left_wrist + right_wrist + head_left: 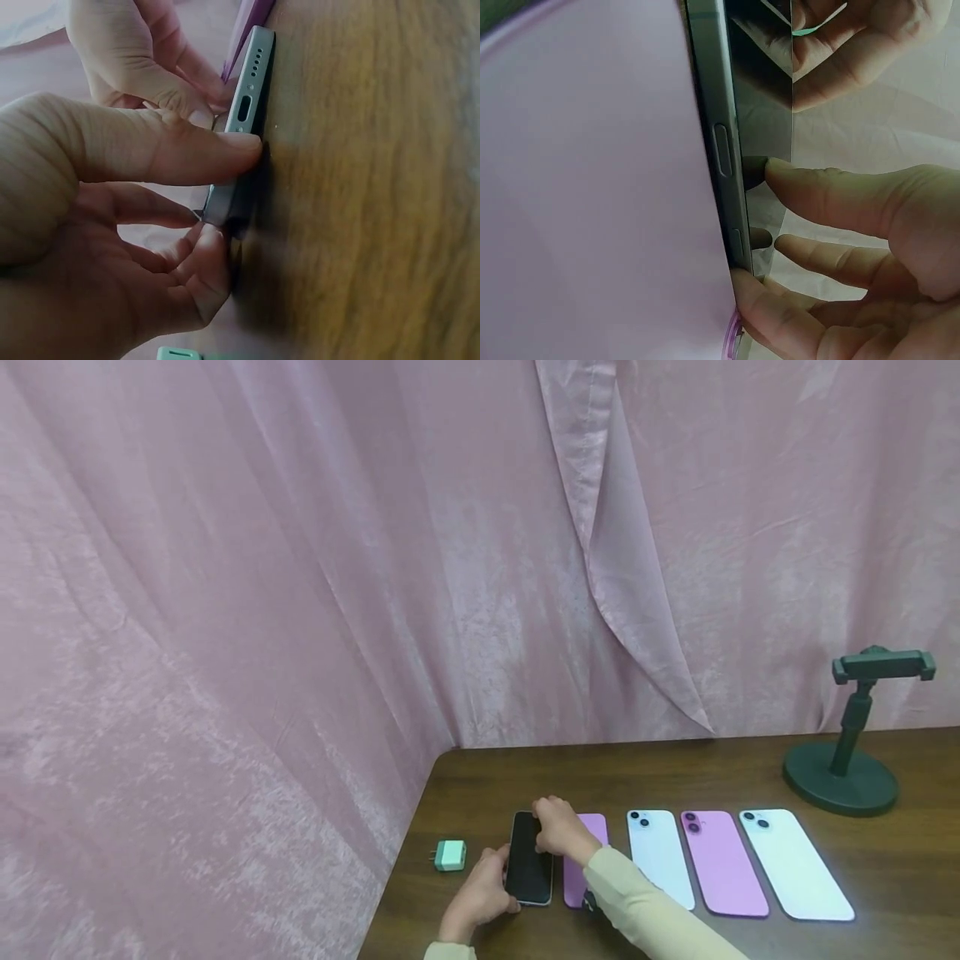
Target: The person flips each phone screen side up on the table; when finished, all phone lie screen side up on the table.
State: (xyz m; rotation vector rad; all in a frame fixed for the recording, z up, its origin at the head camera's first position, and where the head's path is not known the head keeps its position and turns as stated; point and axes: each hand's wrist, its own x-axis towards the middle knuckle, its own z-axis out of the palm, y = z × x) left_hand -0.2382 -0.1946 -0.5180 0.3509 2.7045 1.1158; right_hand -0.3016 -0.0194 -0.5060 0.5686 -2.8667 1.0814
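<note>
On the left of the wooden desk [480, 781], a black-screened smartphone [528, 870] between two hands

Leftmost sits a mint-green power adapter [450, 855], near the left hand [482, 889] but apart from it. That hand has a narrow hold on the smartphone's lower left corner: thumb on the bottom edge beside the charging port, bent fingers at the long side. The smartphone lies face up. Over its upper right bends the right hand [564, 832], fingers loosely spread; its thumb tip meets the screen or nearly so, the index tip stands slightly apart, and another finger rests at the side edge. Whether anything thin sits under those tips, I cannot tell.

Good handling here probably means steadying the corner by its rims, keeping the right fingers light on the glass, and not nudging the purple phone [573, 883] just beside it.

Farther right lie a pale-blue phone [660, 856], a pink-purple phone [723, 864] and a white phone [795, 864].
</note>
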